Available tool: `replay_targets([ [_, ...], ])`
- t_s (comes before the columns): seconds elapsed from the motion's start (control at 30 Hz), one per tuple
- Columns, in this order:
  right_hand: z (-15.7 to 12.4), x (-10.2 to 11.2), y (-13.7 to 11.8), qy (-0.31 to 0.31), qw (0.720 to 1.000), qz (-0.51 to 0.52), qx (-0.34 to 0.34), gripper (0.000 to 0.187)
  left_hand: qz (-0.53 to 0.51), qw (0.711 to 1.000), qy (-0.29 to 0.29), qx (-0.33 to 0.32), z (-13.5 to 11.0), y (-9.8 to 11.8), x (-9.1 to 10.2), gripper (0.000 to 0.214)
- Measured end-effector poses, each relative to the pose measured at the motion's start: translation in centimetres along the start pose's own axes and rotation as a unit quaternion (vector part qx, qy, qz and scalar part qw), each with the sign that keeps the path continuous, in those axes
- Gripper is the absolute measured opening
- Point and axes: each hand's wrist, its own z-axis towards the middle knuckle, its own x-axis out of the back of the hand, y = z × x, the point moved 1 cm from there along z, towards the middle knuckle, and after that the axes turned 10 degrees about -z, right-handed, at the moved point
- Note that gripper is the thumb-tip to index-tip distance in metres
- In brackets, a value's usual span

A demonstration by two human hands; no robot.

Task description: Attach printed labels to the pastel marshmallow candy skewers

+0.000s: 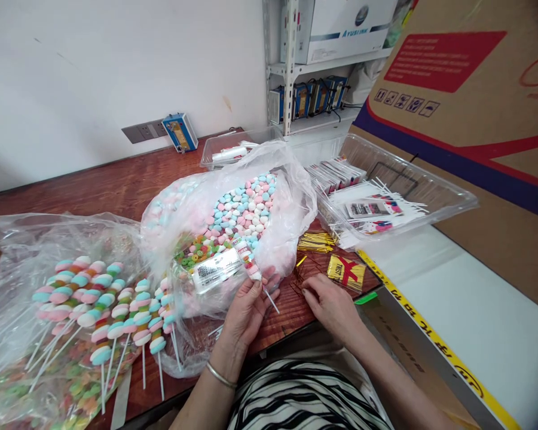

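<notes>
Candy stick [253,272] in front of the big bag [281,245]

I see the left hand [246,307] clamped on it, long axis slanting rightward, away from the bag. The right hand [334,304], right of the bag, is farther off; whether its grip is closed, I can't tell. The bag holds pastel sweets [253,206]; the clear tray [451,194] right of it, white sticks [412,208].
</notes>
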Motion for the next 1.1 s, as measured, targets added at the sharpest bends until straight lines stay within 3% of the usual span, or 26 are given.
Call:
replay_targets([
  [0.23,0.7,-0.6,-2.6,-0.012,0.998,-0.059,-0.009,0.016,0.005,1.000,-0.006,-0.001,0.0,-0.1,0.0,0.009],
  [0.43,1.4,-1.9,-2.7,-0.007,0.999,-0.047,-0.019,0.017,0.004,1.000,-0.005,0.002,0.0,-0.1,0.1,0.010],
  [0.63,1.3,-1.8,-1.4,0.022,0.997,0.074,0.008,0.019,-0.004,1.000,-0.006,0.003,0.0,0.0,0.0,0.008],
  [0.83,0.9,-0.8,0.7,0.056,0.975,0.217,0.001,0.019,0.003,1.000,0.000,0.004,0.0,0.0,-0.1,0.010],
  [1.1,0.3,0.2,1.7,0.023,0.942,0.333,-0.024,0.025,0.004,1.000,0.006,0.001,0.0,0.0,-0.2,0.011],
])
